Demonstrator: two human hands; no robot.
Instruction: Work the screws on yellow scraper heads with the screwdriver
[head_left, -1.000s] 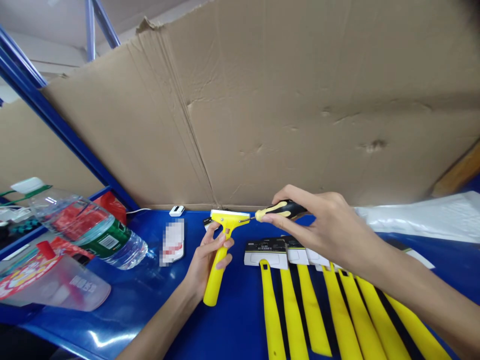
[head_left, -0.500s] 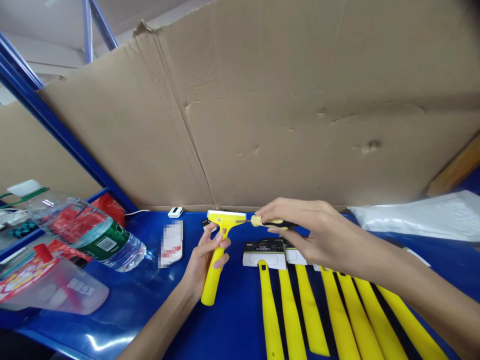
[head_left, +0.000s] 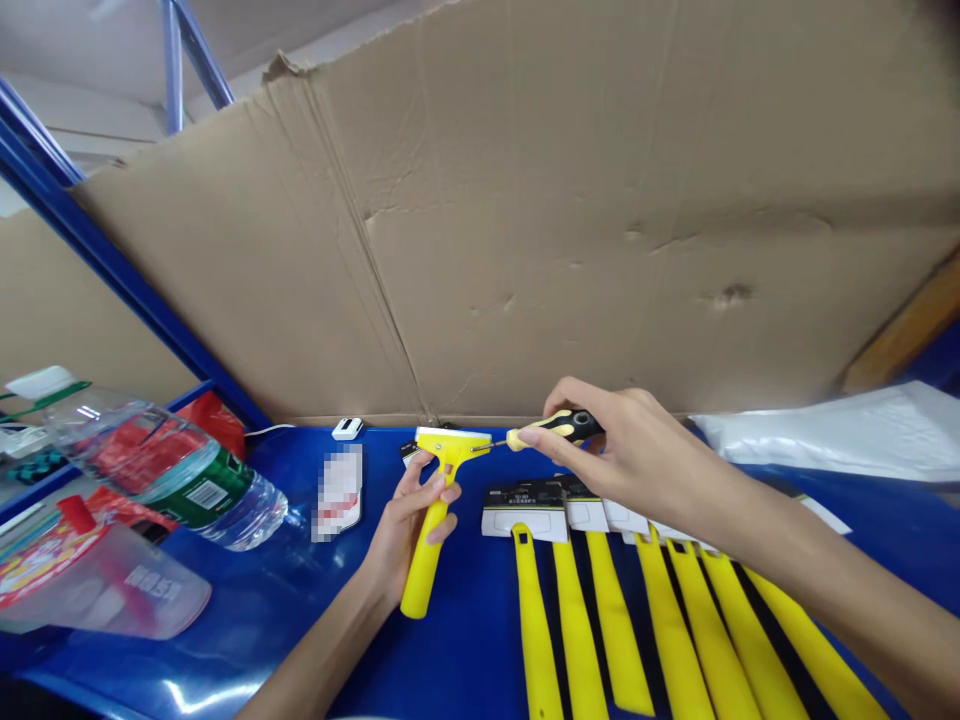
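Observation:
My left hand (head_left: 409, 520) is closed around the handle of a yellow scraper (head_left: 424, 570), holding it up with its wide head at the top. A pale blade or cover strip runs along the head's upper edge. In my right hand (head_left: 600, 440) is a yellow-and-black screwdriver (head_left: 551, 430), held between thumb and fingers. The screwdriver's thin shaft points left, and its tip meets the screw at the right side of the scraper head. Below my right forearm lie several yellow scraper handles (head_left: 536, 620) in a row, with black-and-white cards (head_left: 525, 512) at their upper ends.
A water bottle (head_left: 202, 490) and a clear plastic cup (head_left: 135, 590) lie at the left. Near them are a blurred-out flat item (head_left: 337, 495) and a small white device (head_left: 347, 429). Cardboard (head_left: 562, 200) walls the back of the blue table (head_left: 285, 620). A white plastic bag (head_left: 840, 430) lies at the right.
My right hand has turned about the screwdriver, its thumb and fingers now gripping differently and more of the black handle end showing. The scraper stays nearly still in my left hand.

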